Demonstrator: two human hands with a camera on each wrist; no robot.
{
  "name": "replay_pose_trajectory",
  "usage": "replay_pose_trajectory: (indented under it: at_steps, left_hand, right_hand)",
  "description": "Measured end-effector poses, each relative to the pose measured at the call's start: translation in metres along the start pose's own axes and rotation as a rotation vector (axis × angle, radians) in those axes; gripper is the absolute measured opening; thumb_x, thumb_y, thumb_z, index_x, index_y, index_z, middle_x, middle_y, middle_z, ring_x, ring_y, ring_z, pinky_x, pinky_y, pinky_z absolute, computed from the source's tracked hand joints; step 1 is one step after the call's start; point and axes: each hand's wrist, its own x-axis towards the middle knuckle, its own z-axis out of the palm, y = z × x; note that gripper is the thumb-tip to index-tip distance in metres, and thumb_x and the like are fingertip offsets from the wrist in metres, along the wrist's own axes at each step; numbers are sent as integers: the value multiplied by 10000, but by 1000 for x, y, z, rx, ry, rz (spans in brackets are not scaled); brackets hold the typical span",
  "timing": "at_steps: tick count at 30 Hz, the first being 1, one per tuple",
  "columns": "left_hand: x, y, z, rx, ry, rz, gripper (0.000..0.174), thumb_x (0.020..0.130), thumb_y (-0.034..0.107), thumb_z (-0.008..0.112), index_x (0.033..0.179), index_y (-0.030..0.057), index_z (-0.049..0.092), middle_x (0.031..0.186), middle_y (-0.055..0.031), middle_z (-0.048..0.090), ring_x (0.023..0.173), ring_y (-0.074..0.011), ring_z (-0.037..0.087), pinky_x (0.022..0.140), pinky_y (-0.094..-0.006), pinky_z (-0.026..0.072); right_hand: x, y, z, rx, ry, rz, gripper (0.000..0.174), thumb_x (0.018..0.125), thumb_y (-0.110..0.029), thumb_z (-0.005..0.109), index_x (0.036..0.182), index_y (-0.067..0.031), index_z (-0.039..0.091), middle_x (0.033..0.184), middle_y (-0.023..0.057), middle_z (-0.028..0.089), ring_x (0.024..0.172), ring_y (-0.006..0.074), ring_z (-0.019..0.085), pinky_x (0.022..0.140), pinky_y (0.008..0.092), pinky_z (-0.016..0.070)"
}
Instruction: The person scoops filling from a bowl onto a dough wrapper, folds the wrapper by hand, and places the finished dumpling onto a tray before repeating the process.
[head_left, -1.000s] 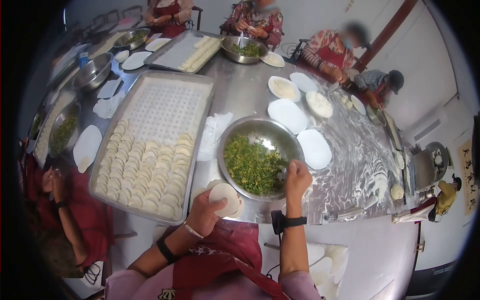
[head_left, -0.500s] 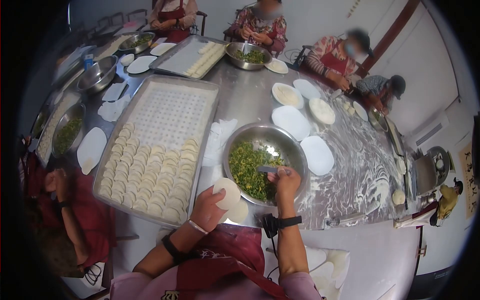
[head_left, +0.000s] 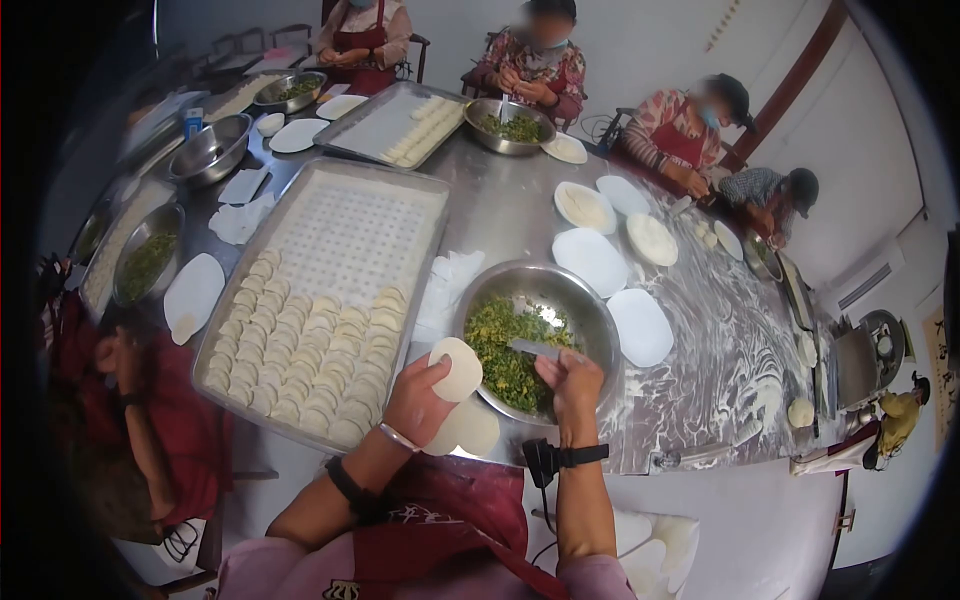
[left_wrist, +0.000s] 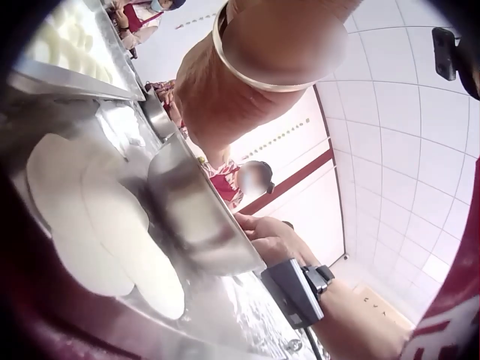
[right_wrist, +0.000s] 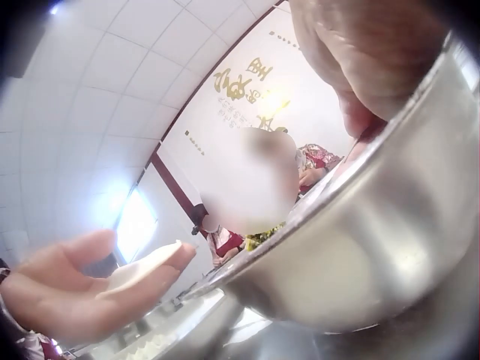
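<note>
In the head view my left hand [head_left: 418, 408] holds a round, pale dumpling wrapper [head_left: 460, 370] beside the near left rim of the steel bowl [head_left: 600, 340]. The right wrist view shows this wrapper [right_wrist: 142, 268] lying along the fingers. Loose wrappers [head_left: 472, 428] overlap on the table edge below that hand. Over the bowl's near right side, my right hand [head_left: 577, 395] pinches a flat grey spatula-like tool [head_left: 532, 348]. Chopped green filling [head_left: 500, 340] lies under the tool, heaped toward the bowl's left.
A big metal tray [head_left: 440, 215] with rows of folded dumplings [head_left: 300, 360] stands left of the bowl. White plates [head_left: 640, 328] lie right of it. Flour [head_left: 720, 350] is smeared over the right tabletop. Several people sit around the table, one close at the left.
My right hand has moved from the bowl's right rim leftward and down, bringing the tool's flat blade into view over the filling. My left hand has lifted the wrapper away from the loose wrappers.
</note>
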Motion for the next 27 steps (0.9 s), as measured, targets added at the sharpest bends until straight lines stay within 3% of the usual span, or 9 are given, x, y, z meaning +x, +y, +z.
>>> replay_pose_trajectory:
  at_steps: [3,6,9,12,13,19,21,24,27]
  left_hand:
    - [8,10,7,-329,-5,-144,284,1012,86,465,1248,-55,534,1166,-129,619,1086,-210,620,949,-330,500]
    - [22,0,3,-289,-44,-105,332,1011,155,486,1279,-42,497,1242,-154,587,1177,-276,572,1058,-420,435]
    - [31,-6,5,-178,-116,-44,335,1016,148,479,1292,-42,486,1248,-154,583,1184,-278,567,1069,-424,425]
    - [31,-4,14,-332,-29,-105,337,1017,146,473,1294,-44,482,1255,-157,578,1193,-284,561,1078,-431,419]
    - [30,-5,12,-336,-33,-108,337,1017,147,472,1294,-45,482,1256,-159,578,1193,-286,562,1079,-433,418]
    - [17,-2,-6,-171,-36,-56,347,1015,163,480,1287,-52,485,1251,-169,582,1183,-294,570,1079,-442,419]
    - [16,-2,-12,65,-74,35,346,1016,169,482,1281,-53,488,1244,-171,585,1179,-294,572,1075,-443,422]
    - [16,2,-10,-61,-11,-8,291,1028,151,477,1236,-43,537,1169,-129,619,1082,-212,620,928,-350,517]
    - [18,12,-3,-348,39,-108,285,1035,142,466,1234,-51,533,1158,-121,619,1077,-189,619,932,-331,514]
  right_hand:
    - [-1,-3,-2,11,-20,4,223,965,-6,481,1104,167,509,994,273,614,861,392,696,743,425,638]
    - [-5,-10,-6,51,-32,2,232,956,-11,496,1104,167,508,1004,264,612,860,392,694,740,422,638]
    - [-14,-22,-3,91,17,-7,209,962,16,466,1097,166,521,964,254,632,778,342,715,684,373,651]
    - [-13,-29,-6,5,61,-125,199,955,6,487,1082,154,527,966,230,626,762,337,715,662,357,649]
    - [-4,-25,-12,-49,70,-184,213,926,-22,542,1070,134,550,926,194,619,732,327,706,633,360,636]
    - [26,-7,-16,-592,129,-430,138,936,-32,585,970,100,611,797,160,660,625,219,702,540,288,593]
    - [28,1,-9,-483,61,-325,141,942,-32,577,972,102,610,806,170,663,631,227,704,540,292,597]
    - [21,3,1,-356,29,-204,146,946,-19,564,1009,110,590,827,184,658,649,256,703,565,312,613]
    - [20,5,1,-239,36,-133,169,952,-12,542,1051,124,559,865,205,650,677,285,704,591,338,629]
